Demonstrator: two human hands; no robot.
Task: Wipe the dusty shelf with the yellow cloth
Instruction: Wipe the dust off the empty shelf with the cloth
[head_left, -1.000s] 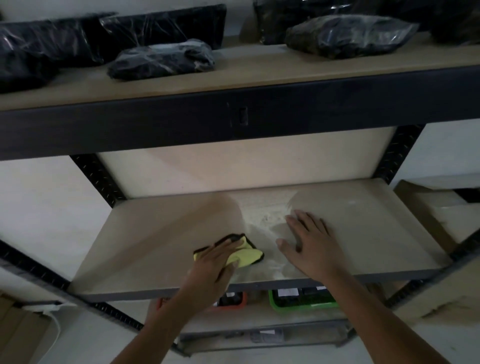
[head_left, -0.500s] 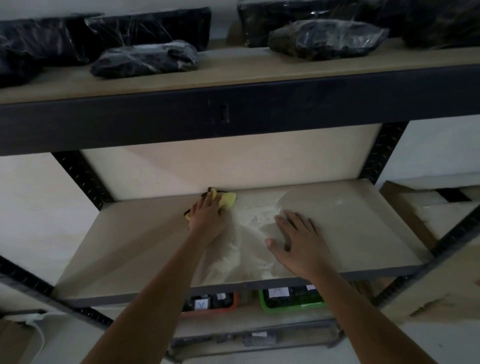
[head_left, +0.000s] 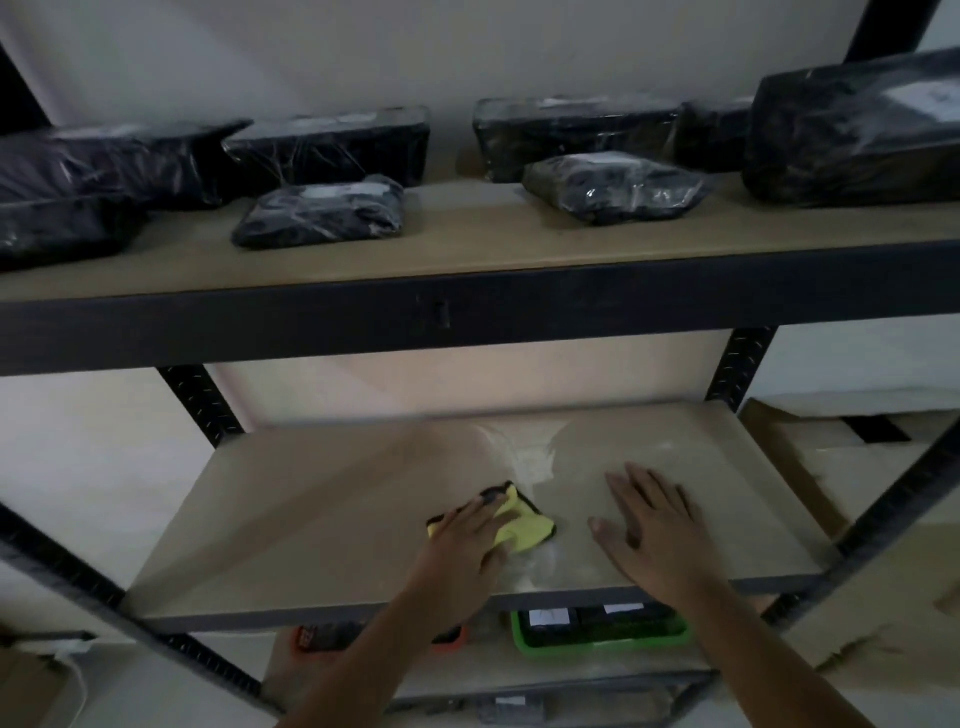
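Observation:
The yellow cloth (head_left: 522, 526), edged in black, lies bunched on the tan middle shelf (head_left: 311, 509), a little left of its centre. My left hand (head_left: 462, 545) presses down on the cloth with its fingers spread over it. My right hand (head_left: 649, 525) rests flat on the shelf board to the right of the cloth, fingers straight. A pale streak of white dust (head_left: 530, 457) runs from the shelf's back edge toward the cloth, and a fainter patch lies near the front edge.
The upper shelf (head_left: 493, 244) carries several black plastic-wrapped packages (head_left: 319, 210). Below the middle shelf sit a green tray (head_left: 602, 631) and an orange one (head_left: 322, 636). Black slotted uprights (head_left: 200, 400) flank the shelves. Cardboard boxes (head_left: 852, 457) stand at the right.
My left hand has pulled the cloth from the shelf's back edge toward the front through the dust. My right hand stays flat on the shelf. The view has tilted up.

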